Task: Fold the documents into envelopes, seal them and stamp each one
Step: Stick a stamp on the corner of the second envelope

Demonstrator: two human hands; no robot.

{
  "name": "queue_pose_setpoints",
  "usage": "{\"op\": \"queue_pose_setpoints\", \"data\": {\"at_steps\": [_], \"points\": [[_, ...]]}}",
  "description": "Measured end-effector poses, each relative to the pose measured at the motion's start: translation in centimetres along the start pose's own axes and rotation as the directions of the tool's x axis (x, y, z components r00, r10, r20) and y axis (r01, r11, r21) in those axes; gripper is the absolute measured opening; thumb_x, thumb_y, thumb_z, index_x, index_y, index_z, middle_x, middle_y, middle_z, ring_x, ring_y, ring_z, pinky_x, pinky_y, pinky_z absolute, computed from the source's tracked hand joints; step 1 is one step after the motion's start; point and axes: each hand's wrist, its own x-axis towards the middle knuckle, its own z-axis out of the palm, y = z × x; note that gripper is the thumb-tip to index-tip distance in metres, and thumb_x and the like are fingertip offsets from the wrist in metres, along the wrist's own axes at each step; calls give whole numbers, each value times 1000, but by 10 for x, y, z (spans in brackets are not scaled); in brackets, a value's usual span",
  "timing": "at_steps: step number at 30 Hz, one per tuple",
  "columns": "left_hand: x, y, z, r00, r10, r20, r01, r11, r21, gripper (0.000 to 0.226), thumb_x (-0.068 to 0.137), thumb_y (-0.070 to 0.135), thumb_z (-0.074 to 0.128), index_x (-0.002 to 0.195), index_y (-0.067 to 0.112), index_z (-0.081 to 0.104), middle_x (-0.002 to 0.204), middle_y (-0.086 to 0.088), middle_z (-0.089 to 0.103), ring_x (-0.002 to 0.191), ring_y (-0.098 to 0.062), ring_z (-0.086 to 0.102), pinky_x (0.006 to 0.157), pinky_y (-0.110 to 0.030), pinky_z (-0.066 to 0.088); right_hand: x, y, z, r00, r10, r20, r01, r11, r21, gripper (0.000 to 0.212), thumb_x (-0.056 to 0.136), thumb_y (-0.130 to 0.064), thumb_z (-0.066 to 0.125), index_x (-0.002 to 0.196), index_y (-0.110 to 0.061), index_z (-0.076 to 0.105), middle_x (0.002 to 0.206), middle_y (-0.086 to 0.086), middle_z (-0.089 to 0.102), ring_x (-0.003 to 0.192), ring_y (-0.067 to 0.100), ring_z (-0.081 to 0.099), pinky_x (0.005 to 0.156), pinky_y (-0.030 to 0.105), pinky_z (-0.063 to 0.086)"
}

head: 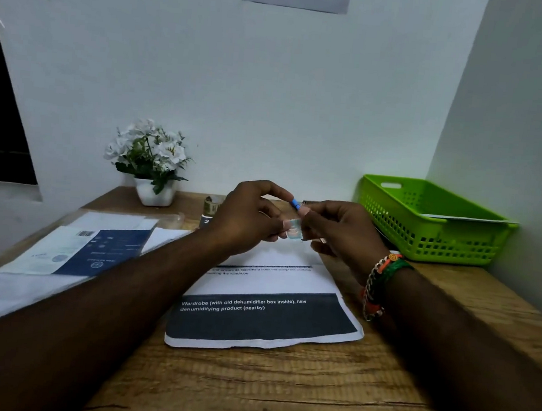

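Note:
A small pale postage stamp [293,229] is pinched between the fingertips of my left hand [249,216] and my right hand [336,227], held above the desk. A small blue object [295,203], perhaps a pen or glue cap, shows just above the fingers; which hand holds it is unclear. Below the hands lies a printed document [263,316] with a dark band of white text. A white sheet or envelope [278,255] lies on its upper part, mostly hidden by my hands.
A green plastic basket [430,239] with paper inside stands at the back right by the wall. A white flower pot [153,191] and a tape roll [212,204] sit at the back. A clear sleeve with blue-and-white papers [79,250] lies left on the wooden desk [279,396].

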Motion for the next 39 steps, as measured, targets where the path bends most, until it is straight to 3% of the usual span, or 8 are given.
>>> {"op": "queue_pose_setpoints", "data": {"at_steps": [3, 7, 10, 13, 24, 31, 36, 39], "points": [[0, 1, 0, 999, 20, 29, -20, 1000, 6, 36, 84, -5, 74, 108, 21, 70, 77, -9, 74, 75, -22, 76, 68, -34, 61, -1, -1, 1, 1000, -2, 23, 2, 1000, -29, 20, 87, -8, 74, 106, -4, 73, 89, 21, 73, 67, 14, 68, 53, 18, 50], [5, 1, -6, 996, 37, 80, -47, 990, 129, 38, 89, 18, 76, 123, 27, 61, 90, -1, 76, 81, -14, 74, 73, -35, 57, 3, 0, -4, 996, -27, -82, 23, 998, -57, 16, 85, 2, 74, 101, 1, 74, 67, 14, 65, 40, 4, 53, 40, 16, 39], [3, -3, -20, 961, 7, 277, -161, 827, 539, 74, 78, 45, 84, 142, 36, 48, 120, 15, 61, 102, -6, 62, 93, -28, 48, 10, 4, -11, 981, -10, -194, -11, 994, -108, 9, 82, -2, 77, 85, -11, 76, 67, 9, 68, 53, 17, 60, 55, 30, 53], [0, -13, -25, 924, -128, 362, -185, 679, 711, 92, 73, 63, 81, 149, 36, 38, 130, 17, 53, 115, -6, 52, 99, -27, 42, 11, 7, -14, 975, 37, -218, -60, 993, -101, 21, 83, 1, 75, 71, -16, 71, 66, 16, 67, 58, 26, 58, 61, 39, 50], [4, -20, -28, 939, -157, 306, -122, 681, 722, 93, 69, 70, 79, 148, 39, 39, 137, 9, 55, 118, -8, 50, 104, -30, 41, 13, 12, -14, 975, 90, -204, -113, 988, -102, 18, 84, -1, 75, 72, -15, 71, 63, 15, 68, 51, 22, 55, 52, 31, 46], [0, -9, -29, 959, -69, 276, -151, 698, 700, 90, 62, 65, 86, 139, 40, 48, 113, 19, 55, 105, -5, 55, 91, -27, 44, 12, 10, -12, 979, 107, -171, -125, 987, -98, 15, 84, -1, 75, 74, -12, 72, 60, 12, 68, 46, 18, 54, 51, 27, 44], [2, 4, -32, 906, -184, 382, -183, 644, 743, 92, 55, 77, 82, 135, 45, 52, 115, 19, 63, 101, 1, 57, 91, -28, 47, 8, 4, -16, 981, 151, -119, -160, 985, -69, 12, 86, 3, 71, 78, -6, 72, 61, 14, 65, 47, 19, 52, 50, 26, 42], [1, 6, -24, 900, -177, 399, -212, 621, 755, 88, 55, 82, 77, 132, 43, 57, 116, 22, 61, 102, 1, 56, 93, -29, 48, 6, 4, -16, 984, 164, -76, -174, 972, -159, 5, 85, 2, 72, 88, 0, 74, 67, 16, 68, 47, 13, 58, 46, 21, 46]]}}
